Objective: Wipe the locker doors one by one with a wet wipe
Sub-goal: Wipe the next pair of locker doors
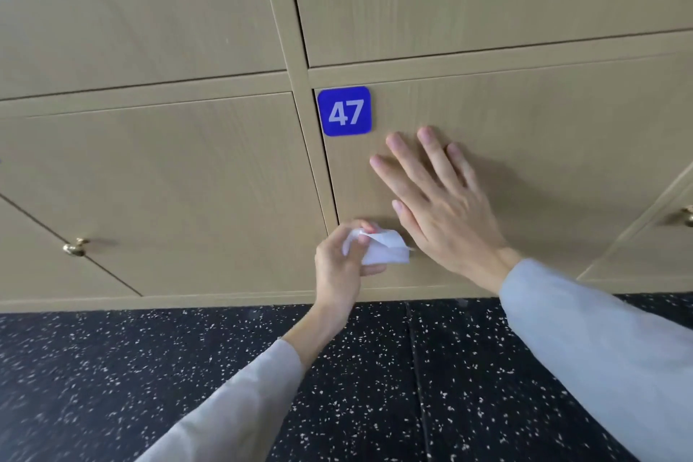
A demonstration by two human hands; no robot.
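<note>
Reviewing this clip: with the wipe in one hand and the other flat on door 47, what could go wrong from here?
1. The wipe is bunched small in the left hand, so each pass may cover little and leave patches of door 47 unwiped.
2. The right hand lies flat on the door and could leave fresh prints on it.
3. Wiping near the blue 47 tag could catch an edge and lift it.
</note>
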